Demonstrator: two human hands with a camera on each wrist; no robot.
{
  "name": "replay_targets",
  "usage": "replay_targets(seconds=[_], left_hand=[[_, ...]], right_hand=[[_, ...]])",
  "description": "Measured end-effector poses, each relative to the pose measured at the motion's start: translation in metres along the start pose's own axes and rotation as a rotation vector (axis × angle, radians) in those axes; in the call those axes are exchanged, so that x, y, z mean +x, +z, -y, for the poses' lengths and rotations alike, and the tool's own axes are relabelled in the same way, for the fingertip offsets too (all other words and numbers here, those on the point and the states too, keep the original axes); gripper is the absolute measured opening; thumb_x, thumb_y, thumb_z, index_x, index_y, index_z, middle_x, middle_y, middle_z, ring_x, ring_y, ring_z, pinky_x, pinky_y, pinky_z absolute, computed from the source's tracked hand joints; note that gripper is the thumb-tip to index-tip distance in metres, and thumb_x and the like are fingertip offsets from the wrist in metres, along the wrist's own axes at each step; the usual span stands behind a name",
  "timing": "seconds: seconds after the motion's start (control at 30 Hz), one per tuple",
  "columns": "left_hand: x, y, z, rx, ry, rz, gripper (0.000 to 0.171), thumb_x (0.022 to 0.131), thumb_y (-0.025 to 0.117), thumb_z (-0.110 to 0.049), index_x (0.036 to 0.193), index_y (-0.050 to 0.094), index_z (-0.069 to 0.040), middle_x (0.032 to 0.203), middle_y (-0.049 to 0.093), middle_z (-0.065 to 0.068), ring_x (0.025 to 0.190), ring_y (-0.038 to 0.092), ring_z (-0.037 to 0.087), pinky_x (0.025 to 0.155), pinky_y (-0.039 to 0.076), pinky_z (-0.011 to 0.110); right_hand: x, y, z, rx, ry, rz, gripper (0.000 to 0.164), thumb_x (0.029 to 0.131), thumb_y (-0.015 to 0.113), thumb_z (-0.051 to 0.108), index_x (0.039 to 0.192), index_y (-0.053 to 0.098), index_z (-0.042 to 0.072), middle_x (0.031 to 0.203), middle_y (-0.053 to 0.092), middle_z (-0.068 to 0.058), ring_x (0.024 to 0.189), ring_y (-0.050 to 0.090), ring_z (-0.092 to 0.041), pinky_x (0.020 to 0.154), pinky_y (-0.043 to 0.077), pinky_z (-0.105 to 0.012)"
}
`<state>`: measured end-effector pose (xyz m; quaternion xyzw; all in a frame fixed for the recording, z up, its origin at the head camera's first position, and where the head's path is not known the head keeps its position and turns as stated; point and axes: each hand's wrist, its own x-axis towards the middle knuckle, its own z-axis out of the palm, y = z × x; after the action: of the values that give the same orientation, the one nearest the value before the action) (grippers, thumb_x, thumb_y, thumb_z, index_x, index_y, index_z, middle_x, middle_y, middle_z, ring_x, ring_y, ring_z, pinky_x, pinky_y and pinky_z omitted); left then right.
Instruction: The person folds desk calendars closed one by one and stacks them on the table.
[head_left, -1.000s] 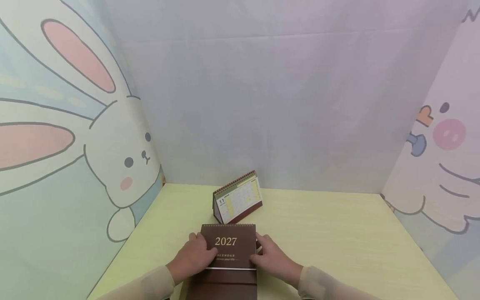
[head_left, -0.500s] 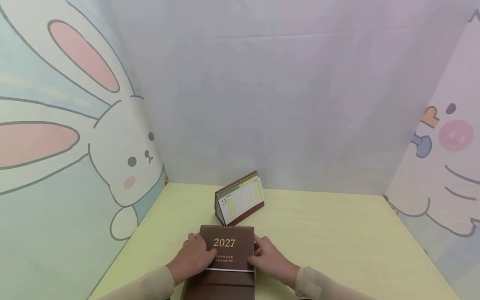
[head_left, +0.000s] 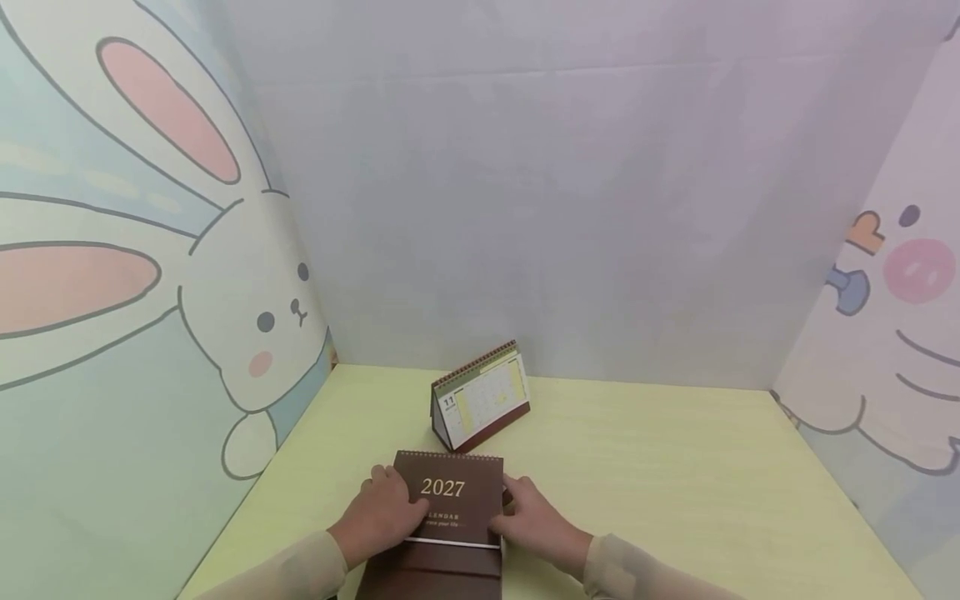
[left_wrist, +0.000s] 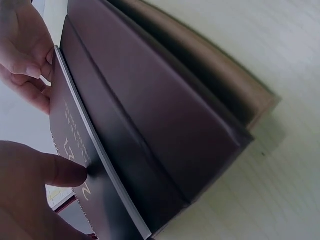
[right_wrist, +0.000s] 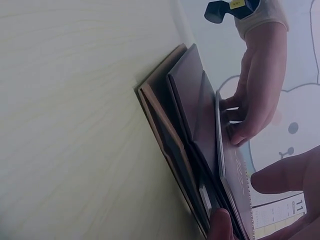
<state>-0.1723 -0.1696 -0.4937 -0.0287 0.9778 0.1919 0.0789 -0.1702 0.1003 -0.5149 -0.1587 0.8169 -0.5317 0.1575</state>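
Note:
A dark brown 2027 desk calendar (head_left: pixel 463 502), spiral bound along its far edge, lies between both hands low in the head view. My left hand (head_left: pixel 378 512) grips its left side, thumb on the cover. On the opposite edge, my right hand (head_left: pixel 542 523) holds it with the thumb near the front and the fingers partly hidden behind. Smooth brown base panels (left_wrist: pixel 145 75) extend from under the cover towards me. Beneath them, a lighter brown folded board (right_wrist: pixel 145 95) shows as a separate layer at the table; its kind is unclear.
A second desk calendar (head_left: pixel 483 404) stands tented just behind, turned to a page marked 11. The pale yellow table (head_left: pixel 660 475) meets a grey back wall (head_left: pixel 525 208). Cartoon-printed side walls (head_left: pixel 247 333) flank it.
Both hands and the 2027 calendar have shifted slightly left and towards me, turning a little. The grip looks the same. The standing calendar keeps its place as the head view drifts slightly.

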Motion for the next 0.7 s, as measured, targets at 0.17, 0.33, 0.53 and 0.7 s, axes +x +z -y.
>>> replay_targets(seconds=[0.17,0.33,0.53,0.7], left_hand=[[0.000,0.000,0.002,-0.006,0.006,0.003,0.083,0.099,0.074,-0.041,0.135,0.055,0.031,0.112,0.056,0.027,0.097,0.061,0.039,0.093,0.066,0.062],[0.001,0.002,0.004,-0.016,0.007,0.016,0.079,0.098,0.074,-0.040,0.131,0.057,0.030,0.110,0.054,0.024,0.093,0.060,0.037,0.087,0.066,0.058],[0.002,0.005,0.004,-0.020,0.002,0.032,0.078,0.097,0.075,-0.038,0.131,0.057,0.030,0.109,0.051,0.023,0.089,0.060,0.035,0.079,0.065,0.053],[0.002,0.008,0.005,-0.004,0.007,0.021,0.078,0.097,0.075,-0.039,0.130,0.056,0.029,0.109,0.050,0.023,0.088,0.060,0.035,0.079,0.065,0.054]], right_hand=[[-0.001,0.006,0.000,0.015,0.021,-0.027,0.070,0.090,0.075,0.007,0.160,0.067,0.007,0.122,0.057,-0.018,0.111,0.054,-0.027,0.076,0.049,-0.028],[-0.002,0.009,0.001,0.007,0.065,-0.049,0.070,0.088,0.074,0.010,0.158,0.069,0.005,0.125,0.055,-0.017,0.114,0.044,-0.028,0.083,0.042,-0.031],[-0.003,0.011,-0.001,0.009,0.129,-0.037,0.079,0.089,0.074,0.013,0.167,0.063,0.006,0.121,0.050,-0.014,0.109,0.038,-0.029,0.084,0.037,-0.033],[-0.003,0.010,-0.001,0.016,0.143,-0.020,0.079,0.091,0.074,0.013,0.169,0.062,0.006,0.124,0.050,-0.015,0.110,0.039,-0.030,0.085,0.038,-0.034]])
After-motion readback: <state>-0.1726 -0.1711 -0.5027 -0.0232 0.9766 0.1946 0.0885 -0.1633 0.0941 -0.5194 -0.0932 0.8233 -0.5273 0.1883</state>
